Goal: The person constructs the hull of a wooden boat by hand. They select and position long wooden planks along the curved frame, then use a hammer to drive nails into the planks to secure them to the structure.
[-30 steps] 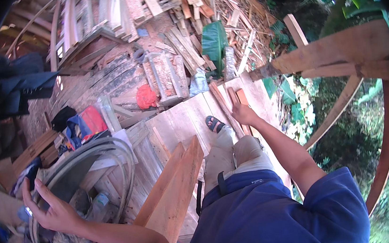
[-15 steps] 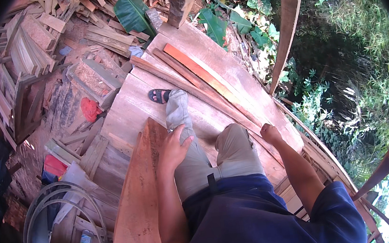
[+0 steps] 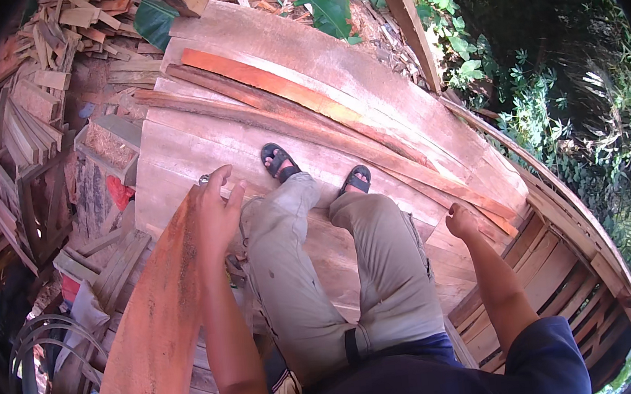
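Observation:
My left hand (image 3: 216, 204) has its fingers stretched apart, with a ring on one of them. It is next to the upper end of a wide reddish plank (image 3: 150, 345), which runs down along the left side of my arm; whether the hand touches it I cannot tell. Loosely curled over the platform, my right hand (image 3: 458, 220) shows nothing in its fingers. Beyond my sandalled feet, long wood strips lie side by side: a bright orange one (image 3: 272, 81) and a brown one (image 3: 269, 119) among them.
Pale boards form the platform (image 3: 196, 159) under my feet. Heaped wood offcuts (image 3: 25, 143) fill the left, with a red bag (image 3: 119, 191) near them. Curved hoops (image 3: 53, 332) stand at lower left. Slatted timber (image 3: 551, 280) edges the right, with greenery (image 3: 536, 104) beyond.
The view has shifted, and both my feet now show on the platform. My left hand has moved left to the plank's upper end, its fingers more spread. The right hand stays curled.

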`<action>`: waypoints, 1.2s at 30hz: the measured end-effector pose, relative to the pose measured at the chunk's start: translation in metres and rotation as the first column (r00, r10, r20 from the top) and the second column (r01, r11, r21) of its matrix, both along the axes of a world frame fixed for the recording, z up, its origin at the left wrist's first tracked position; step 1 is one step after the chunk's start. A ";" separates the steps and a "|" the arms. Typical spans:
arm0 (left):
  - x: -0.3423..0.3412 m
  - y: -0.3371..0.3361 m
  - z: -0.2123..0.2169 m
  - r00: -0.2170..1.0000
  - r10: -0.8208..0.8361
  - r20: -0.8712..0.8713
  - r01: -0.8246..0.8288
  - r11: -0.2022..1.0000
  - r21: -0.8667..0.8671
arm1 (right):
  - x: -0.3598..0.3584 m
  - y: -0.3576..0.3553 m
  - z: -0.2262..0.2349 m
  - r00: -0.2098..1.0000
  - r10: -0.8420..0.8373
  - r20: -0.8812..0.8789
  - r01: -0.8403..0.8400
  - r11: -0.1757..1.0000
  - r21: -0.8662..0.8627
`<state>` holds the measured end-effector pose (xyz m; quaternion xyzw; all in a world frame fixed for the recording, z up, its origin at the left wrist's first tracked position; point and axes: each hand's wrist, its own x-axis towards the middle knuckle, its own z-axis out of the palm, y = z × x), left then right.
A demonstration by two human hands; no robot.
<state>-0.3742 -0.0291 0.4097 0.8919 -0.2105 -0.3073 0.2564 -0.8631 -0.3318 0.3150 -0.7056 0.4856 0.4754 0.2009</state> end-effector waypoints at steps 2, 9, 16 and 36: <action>-0.010 -0.032 -0.047 0.993 -0.042 -0.110 0.040 0.999 -0.017 | -0.026 0.001 -0.046 0.999 0.011 -0.038 -0.009 0.999 0.049; -0.073 -0.071 -0.276 0.845 -0.371 -0.385 0.464 0.867 0.183 | -0.009 0.000 -0.210 0.959 0.050 0.279 -0.042 0.998 -0.037; -0.116 -0.082 -0.383 0.735 -0.677 0.033 0.643 0.713 0.281 | -0.018 0.003 -0.297 0.939 0.229 0.256 -0.216 0.973 -0.080; -0.105 -0.094 -0.414 0.386 -0.868 0.314 0.829 0.475 0.296 | -0.039 -0.002 -0.305 0.797 0.100 0.595 -0.020 0.990 -0.140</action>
